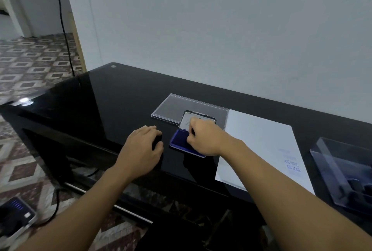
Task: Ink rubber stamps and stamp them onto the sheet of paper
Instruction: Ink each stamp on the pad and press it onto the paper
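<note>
A blue ink pad (179, 140) lies open on the black glass table (112, 101), its lid (186, 120) folded back behind it. My right hand (203, 138) is over the pad, fingers curled around a small dark stamp that is almost wholly hidden under the hand. My left hand (144, 148) rests on the table just left of the pad, fingers loosely bent and touching the glass. A white sheet of paper (259, 146) lies to the right of the pad, with two blue "AIR MAIL" prints (291, 165) near its lower right corner.
A clear plastic lid (171, 107) lies flat behind the ink pad. A clear plastic box (342, 172) with dark stamps inside stands at the right edge. The wall runs close behind the table. On the floor at lower left sits a device (16, 214) with a cable.
</note>
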Available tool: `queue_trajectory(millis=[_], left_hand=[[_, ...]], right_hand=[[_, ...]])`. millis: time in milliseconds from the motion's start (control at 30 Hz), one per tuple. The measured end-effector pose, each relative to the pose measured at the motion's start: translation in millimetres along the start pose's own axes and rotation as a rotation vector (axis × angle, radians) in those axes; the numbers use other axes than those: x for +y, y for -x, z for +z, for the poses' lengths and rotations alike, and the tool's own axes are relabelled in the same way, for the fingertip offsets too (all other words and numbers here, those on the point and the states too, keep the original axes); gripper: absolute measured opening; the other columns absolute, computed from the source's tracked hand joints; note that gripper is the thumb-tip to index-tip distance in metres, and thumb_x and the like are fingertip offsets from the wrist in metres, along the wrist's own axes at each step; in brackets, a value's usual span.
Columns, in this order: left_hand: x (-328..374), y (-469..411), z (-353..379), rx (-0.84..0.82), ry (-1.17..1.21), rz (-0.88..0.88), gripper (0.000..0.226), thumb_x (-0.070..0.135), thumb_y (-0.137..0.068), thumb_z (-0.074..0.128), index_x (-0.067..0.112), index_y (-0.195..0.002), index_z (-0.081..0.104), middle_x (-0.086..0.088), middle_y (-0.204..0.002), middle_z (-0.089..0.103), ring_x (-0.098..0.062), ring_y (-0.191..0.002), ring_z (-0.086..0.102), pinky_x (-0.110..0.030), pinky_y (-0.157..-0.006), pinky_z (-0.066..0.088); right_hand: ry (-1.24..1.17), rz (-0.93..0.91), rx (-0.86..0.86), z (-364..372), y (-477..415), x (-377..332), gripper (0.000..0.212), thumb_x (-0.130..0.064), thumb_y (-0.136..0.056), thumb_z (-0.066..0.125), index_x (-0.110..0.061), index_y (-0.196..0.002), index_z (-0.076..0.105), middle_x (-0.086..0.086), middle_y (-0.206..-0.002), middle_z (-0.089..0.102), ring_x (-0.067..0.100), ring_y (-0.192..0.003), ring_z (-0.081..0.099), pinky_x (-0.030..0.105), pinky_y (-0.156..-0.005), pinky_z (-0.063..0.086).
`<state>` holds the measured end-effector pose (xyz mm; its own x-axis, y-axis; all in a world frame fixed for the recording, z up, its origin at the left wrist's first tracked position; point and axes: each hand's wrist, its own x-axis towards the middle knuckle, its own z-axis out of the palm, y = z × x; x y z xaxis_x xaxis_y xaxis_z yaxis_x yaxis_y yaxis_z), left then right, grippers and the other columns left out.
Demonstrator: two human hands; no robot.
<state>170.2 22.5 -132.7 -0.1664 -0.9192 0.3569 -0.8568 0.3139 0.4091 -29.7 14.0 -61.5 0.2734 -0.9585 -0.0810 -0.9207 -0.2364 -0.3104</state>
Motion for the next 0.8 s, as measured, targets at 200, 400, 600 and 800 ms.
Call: queue_trajectory(millis=[200,400,600,800], left_hand=[[1,0,-1,-0.003,0.007,0.005,0.037,0.030,-0.094,0.052,0.019,-0.128,0.057,0.000,-0.142,0.049,-0.014,-0.134,0.036,-0.030,-0.112,0.023],[2,1,-3,-0.017,0.019,-0.004,0.037,0.030,-0.095,0.052,0.020,-0.130,0.055,0.001,-0.144,0.047,-0.014,-0.136,0.034,-0.031,-0.113,0.022],[3,0,-6,-0.035,0.023,-0.008,0.037,0.029,-0.095,0.052,0.019,-0.130,0.055,0.002,-0.143,0.048,-0.012,-0.135,0.034,-0.028,-0.112,0.022],[17,-11,-12,-0.017,0.116,-0.033,0.035,0.029,-0.092,0.054,0.020,-0.126,0.058,0.005,-0.135,0.053,-0.010,-0.126,0.042,-0.025,-0.098,0.035]], right_hand=[[0.024,-0.011,-0.049,-4,-1,3,0.011,-0.020,-0.091,0.059,-0.018,-0.100,0.052,0.005,-0.102,0.063,0.024,-0.091,0.059,0.041,-0.079,0.055],[-0.005,-0.005,-0.040,-4,-2,3,0.008,-0.019,-0.090,0.059,-0.019,-0.097,0.054,0.005,-0.103,0.063,0.023,-0.093,0.059,0.044,-0.083,0.056],[-0.042,-0.022,-0.035,-3,2,5,0.009,-0.017,-0.094,0.060,-0.018,-0.099,0.053,0.005,-0.103,0.063,0.022,-0.090,0.060,0.038,-0.077,0.055],[-0.121,-0.008,0.037,-16,24,20,0.009,-0.012,-0.093,0.057,-0.018,-0.098,0.053,0.000,-0.099,0.060,0.015,-0.076,0.059,0.027,-0.060,0.047]])
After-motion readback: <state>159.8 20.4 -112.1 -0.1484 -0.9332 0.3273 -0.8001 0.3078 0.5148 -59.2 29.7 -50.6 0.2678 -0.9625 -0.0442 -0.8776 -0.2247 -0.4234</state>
